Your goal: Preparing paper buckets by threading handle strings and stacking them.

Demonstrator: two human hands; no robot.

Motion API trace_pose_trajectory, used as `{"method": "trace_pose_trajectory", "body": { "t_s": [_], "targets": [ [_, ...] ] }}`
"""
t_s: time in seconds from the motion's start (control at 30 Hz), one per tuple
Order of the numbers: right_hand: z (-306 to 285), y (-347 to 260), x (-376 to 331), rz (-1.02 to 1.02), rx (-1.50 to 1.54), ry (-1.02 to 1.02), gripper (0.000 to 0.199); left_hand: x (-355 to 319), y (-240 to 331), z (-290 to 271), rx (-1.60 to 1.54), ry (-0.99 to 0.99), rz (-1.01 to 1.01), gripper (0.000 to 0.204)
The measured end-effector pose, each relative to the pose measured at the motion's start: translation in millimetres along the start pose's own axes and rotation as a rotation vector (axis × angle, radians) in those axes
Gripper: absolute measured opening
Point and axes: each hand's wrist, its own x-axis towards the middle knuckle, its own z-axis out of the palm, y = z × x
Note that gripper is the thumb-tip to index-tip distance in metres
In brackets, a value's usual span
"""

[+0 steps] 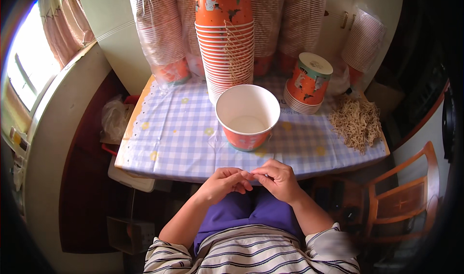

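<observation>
My left hand and my right hand meet fingertip to fingertip just below the table's front edge, above my lap. They seem to pinch something thin between them, too small to make out. An open orange paper cup with a white inside stands upright on the checked tablecloth right in front of my hands. Behind it rises a tall stack of orange cups. A pile of thin tan strings lies at the table's right side.
A short stack of upside-down orange cups stands to the right. Several plastic-wrapped cup stacks lean against the wall. A wooden chair is at lower right, a plastic bag left of the table, a window far left.
</observation>
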Motion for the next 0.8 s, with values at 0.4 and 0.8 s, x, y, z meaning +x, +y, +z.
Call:
{"method": "trace_pose_trajectory", "body": {
  "t_s": [0.4,0.8],
  "targets": [
    [-0.2,-12.3,0.0,0.041,-0.016,-0.085,0.014,-6.1,-6.8,2.3,0.304,0.097,0.221,0.017],
    [6.5,-11.8,-6.0,-0.247,-0.338,-0.051,0.014,-14.1,-9.7,3.8,0.342,0.184,0.274,0.012]
  ]
}}
